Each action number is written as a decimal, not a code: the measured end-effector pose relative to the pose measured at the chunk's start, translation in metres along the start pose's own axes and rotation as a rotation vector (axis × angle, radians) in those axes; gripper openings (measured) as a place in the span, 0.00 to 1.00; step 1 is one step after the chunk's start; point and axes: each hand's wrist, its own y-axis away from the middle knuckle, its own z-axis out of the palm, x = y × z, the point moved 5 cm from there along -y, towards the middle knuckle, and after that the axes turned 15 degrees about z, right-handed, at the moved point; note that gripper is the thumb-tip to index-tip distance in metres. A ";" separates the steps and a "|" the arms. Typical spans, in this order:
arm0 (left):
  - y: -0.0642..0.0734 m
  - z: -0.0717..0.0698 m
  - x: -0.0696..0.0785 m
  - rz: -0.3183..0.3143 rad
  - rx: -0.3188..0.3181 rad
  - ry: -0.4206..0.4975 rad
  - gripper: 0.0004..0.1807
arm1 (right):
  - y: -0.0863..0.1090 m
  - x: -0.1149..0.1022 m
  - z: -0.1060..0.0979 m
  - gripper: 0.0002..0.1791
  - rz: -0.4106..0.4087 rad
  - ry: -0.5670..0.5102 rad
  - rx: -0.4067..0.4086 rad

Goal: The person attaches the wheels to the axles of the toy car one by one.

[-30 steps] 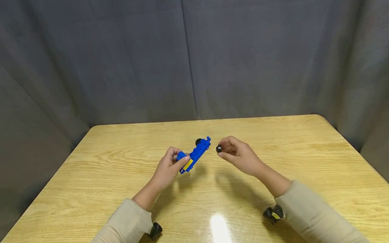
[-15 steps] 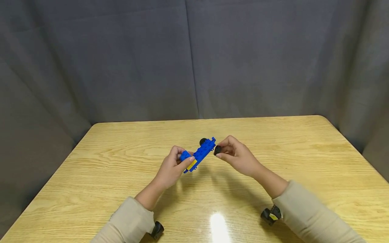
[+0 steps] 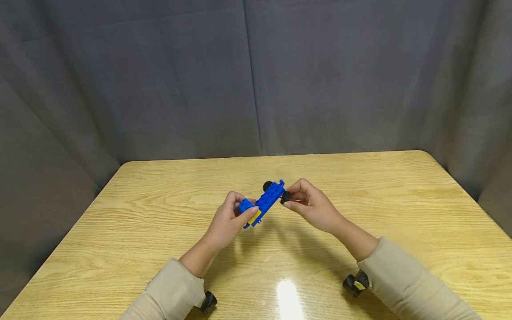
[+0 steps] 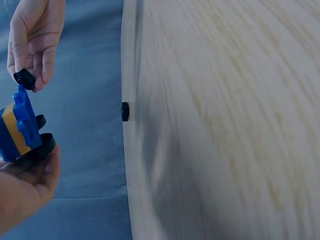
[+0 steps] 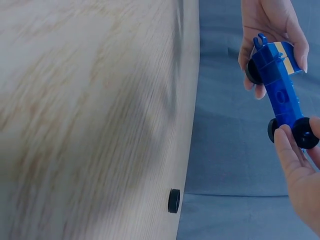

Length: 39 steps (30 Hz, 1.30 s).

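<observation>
My left hand [image 3: 226,222] grips one end of a blue toy car chassis [image 3: 270,198], by a yellow brick [image 3: 254,218] and a blue brick [image 3: 246,205]. The chassis is held tilted, its studs showing in the head view. Between thumb and fingers my right hand [image 3: 318,206] pinches a black wheel [image 3: 285,198] right at the chassis's other end. Opposite it is another black wheel [image 3: 267,186]. One more wheel [image 5: 253,71] shows beside my left fingers in the right wrist view.
A loose black wheel [image 5: 173,200] stands on the wooden table [image 3: 160,186], close to its edge in both wrist views. Grey curtain [image 3: 192,89] hangs behind and at both sides. Black wrist cameras [image 3: 355,284] stick out under the sleeves.
My right hand has brought the wheel against the chassis end, closing the gap between them. The chassis has shifted slightly right in my left hand.
</observation>
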 end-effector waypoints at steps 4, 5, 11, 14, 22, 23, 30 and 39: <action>0.000 0.001 0.000 -0.022 0.015 0.016 0.13 | 0.000 0.001 0.000 0.12 0.002 0.003 0.005; 0.000 0.001 0.000 -0.020 0.018 0.018 0.13 | 0.000 0.001 0.000 0.12 0.003 0.003 0.006; -0.001 0.000 0.001 -0.010 0.036 0.018 0.12 | -0.001 0.001 0.001 0.12 0.009 0.004 0.008; -0.001 0.001 0.001 0.001 0.036 0.027 0.11 | -0.001 0.002 0.001 0.12 0.007 -0.004 0.003; 0.000 0.001 0.001 0.000 0.045 0.066 0.14 | -0.002 0.003 0.003 0.11 0.002 -0.017 -0.013; 0.000 0.001 0.001 0.001 0.050 0.065 0.15 | -0.002 0.003 0.003 0.11 0.004 -0.015 -0.012; -0.001 0.002 0.001 -0.006 0.062 0.088 0.15 | -0.002 0.003 0.004 0.11 0.008 -0.011 -0.011; -0.002 0.003 0.006 0.003 0.029 0.124 0.15 | -0.003 0.005 0.006 0.11 0.017 -0.015 -0.019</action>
